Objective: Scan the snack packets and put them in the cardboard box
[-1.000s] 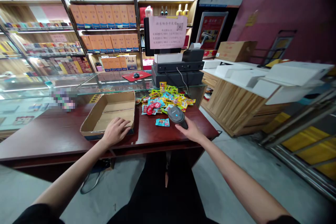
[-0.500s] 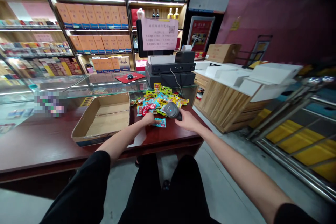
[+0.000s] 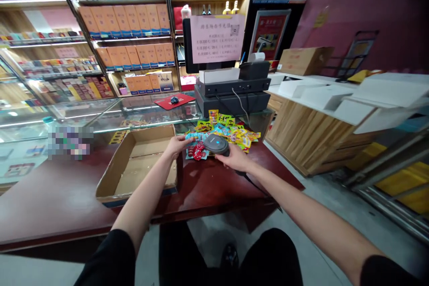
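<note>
My left hand (image 3: 174,145) pinches a blue packet (image 3: 191,136) at the edge of the snack pile (image 3: 246,136) on the counter (image 3: 211,183); my right hand (image 3: 236,159) grips the scanner (image 3: 214,144). I seem to be scanning, which calls for steadying the packet before the scanner.

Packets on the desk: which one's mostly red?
The red packet at the near-left edge of the pile, left of the scanner; others showing are mainly yellow, green or blue.
</note>
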Available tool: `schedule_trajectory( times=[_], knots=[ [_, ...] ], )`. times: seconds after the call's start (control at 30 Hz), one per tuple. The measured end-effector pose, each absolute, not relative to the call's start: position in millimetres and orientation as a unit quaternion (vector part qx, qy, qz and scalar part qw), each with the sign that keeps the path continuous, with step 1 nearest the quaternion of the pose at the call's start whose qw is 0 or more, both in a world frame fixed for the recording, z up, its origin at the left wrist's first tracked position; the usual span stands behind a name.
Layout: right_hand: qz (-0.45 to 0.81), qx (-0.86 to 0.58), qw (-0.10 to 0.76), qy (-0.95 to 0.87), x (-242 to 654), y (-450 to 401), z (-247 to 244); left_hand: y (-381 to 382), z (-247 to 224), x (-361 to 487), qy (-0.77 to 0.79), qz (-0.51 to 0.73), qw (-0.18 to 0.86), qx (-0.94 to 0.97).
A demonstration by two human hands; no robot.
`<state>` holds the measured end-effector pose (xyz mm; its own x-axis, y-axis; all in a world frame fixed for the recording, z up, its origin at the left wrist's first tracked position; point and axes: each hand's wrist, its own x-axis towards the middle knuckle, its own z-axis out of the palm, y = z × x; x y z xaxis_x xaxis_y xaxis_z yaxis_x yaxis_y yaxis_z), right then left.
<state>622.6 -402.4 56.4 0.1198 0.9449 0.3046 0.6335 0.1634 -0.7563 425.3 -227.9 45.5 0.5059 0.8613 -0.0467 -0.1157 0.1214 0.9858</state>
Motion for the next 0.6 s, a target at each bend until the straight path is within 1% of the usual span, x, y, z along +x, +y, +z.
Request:
schedule_trajectory(
  times=[0.07, 0.13, 0.27, 0.6],
  knots=[
    [0.123, -0.621, 0.425, -0.647, 620.0, -394.7, 45.6, -230.4, 40.8, 428.6, 0.330, 0.384, 0.664, 0.550],
    [0.097, -0.616, 0.423, -0.658, 621.0, -389.3, 39.7, -233.4, 38.1, 430.6, 0.326, 0.404, 0.652, 0.553],
    [0.080, -0.605, 0.415, -0.675, 623.8, -379.7, 42.8, -234.9, 37.4, 428.5, 0.327, 0.433, 0.631, 0.555],
    [0.089, -0.585, 0.405, -0.698, 621.9, -362.6, 41.8, -228.9, 43.8, 425.7, 0.324, 0.478, 0.615, 0.537]
  ],
)
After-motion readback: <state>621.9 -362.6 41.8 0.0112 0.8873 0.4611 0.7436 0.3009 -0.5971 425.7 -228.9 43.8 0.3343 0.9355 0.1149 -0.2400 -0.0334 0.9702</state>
